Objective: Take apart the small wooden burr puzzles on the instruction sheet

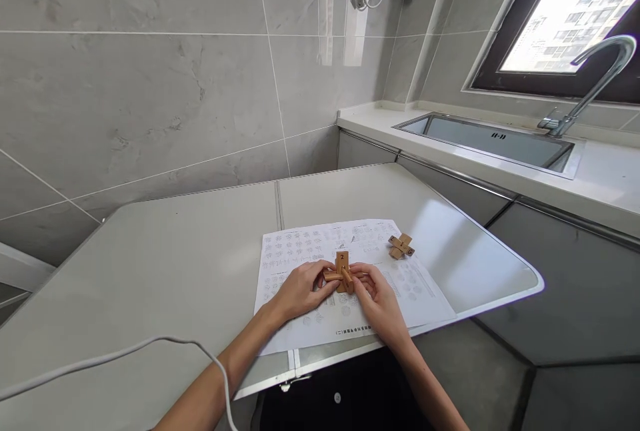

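Between my hands, over a printed paper sheet (300, 324), is a wooden interlocking puzzle (343, 272) made of crossed brown blocks. One block stands upright and bears the number 2. My left hand (305, 287) is closed on the puzzle's left side, thumb in front and fingers behind. My right hand (377, 297) grips its right side with thumb and fingers. A second wooden puzzle (401, 246), cross-shaped and numbered, lies at the sheet's right edge, apart from my hands. Rows of small diagrams cover the sheet.
The sheet lies on a pale folding table (200, 251) with a seam down its middle. A white cable (150, 341) crosses the left side and passes over my left forearm. To the right stand a counter with a sink (490, 141) and a faucet (595, 84). Behind is a tiled wall.
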`<state>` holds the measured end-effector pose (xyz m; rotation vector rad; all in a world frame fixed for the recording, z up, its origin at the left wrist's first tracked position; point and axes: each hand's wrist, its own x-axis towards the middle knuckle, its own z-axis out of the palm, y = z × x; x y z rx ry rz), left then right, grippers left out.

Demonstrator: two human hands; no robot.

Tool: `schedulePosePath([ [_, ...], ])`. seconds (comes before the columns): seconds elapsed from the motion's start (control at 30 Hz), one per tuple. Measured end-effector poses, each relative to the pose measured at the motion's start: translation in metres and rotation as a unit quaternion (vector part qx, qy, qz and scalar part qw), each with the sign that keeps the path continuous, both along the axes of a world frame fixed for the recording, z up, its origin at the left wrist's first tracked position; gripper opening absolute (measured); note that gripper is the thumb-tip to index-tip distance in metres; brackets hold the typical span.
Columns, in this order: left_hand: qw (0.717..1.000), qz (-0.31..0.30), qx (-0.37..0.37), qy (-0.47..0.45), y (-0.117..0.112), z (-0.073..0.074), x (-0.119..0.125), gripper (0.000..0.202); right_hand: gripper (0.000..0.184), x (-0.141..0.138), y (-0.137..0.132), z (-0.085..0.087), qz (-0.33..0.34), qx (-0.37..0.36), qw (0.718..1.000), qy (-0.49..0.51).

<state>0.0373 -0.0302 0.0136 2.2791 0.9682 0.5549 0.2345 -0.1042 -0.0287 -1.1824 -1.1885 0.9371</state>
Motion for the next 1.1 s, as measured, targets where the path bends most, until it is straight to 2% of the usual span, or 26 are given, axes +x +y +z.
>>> schedulePosePath([
  [0.1, 1.000, 0.000, 0.003, 0.004, 0.000, -0.001, -0.001, 0.027, 0.043, 0.004, 0.001, 0.001, -0.008, -0.019, 1.000, -0.012],
  [0.2, 1.000, 0.003, 0.005, 0.010, 0.000, -0.002, -0.002, 0.029, 0.047, 0.040, 0.015, 0.007, -0.050, -0.033, 0.994, -0.088],
  [0.27, 1.000, 0.003, 0.007, 0.011, 0.000, -0.002, -0.003, 0.030, 0.040, 0.087, 0.035, 0.012, -0.151, -0.008, 0.971, -0.188],
  [0.37, 1.000, 0.001, 0.006, 0.012, 0.000, -0.001, -0.003, 0.032, 0.034, 0.176, 0.073, 0.014, -0.316, 0.013, 0.902, -0.294],
  [0.43, 1.000, 0.004, 0.005, 0.011, 0.000, -0.001, -0.003, 0.032, 0.035, 0.229, 0.094, 0.009, -0.355, -0.023, 0.867, -0.349],
  [0.47, 1.000, 0.005, 0.004, 0.008, 0.000, -0.002, -0.003, 0.032, 0.037, 0.250, 0.101, 0.005, -0.371, -0.067, 0.845, -0.380],
  [0.57, 1.000, 0.004, 0.001, -0.001, 0.000, -0.004, -0.004, 0.031, 0.041, 0.290, 0.111, -0.006, -0.384, -0.141, 0.822, -0.396],
  [0.7, 1.000, 0.007, -0.001, 0.000, 0.000, -0.006, -0.005, 0.033, 0.037, 0.312, 0.112, -0.018, -0.376, -0.262, 0.799, -0.389],
  [0.8, 1.000, 0.008, -0.005, 0.008, 0.000, -0.005, -0.005, 0.033, 0.036, 0.322, 0.112, -0.024, -0.370, -0.318, 0.784, -0.385],
  [0.97, 1.000, 0.003, -0.010, 0.004, 0.000, -0.002, -0.005, 0.034, 0.042, 0.326, 0.104, -0.031, -0.376, -0.329, 0.770, -0.397],
  [1.1, 1.000, -0.003, -0.019, -0.002, 0.000, -0.001, -0.005, 0.034, 0.039, 0.326, 0.095, -0.034, -0.383, -0.326, 0.763, -0.405],
])
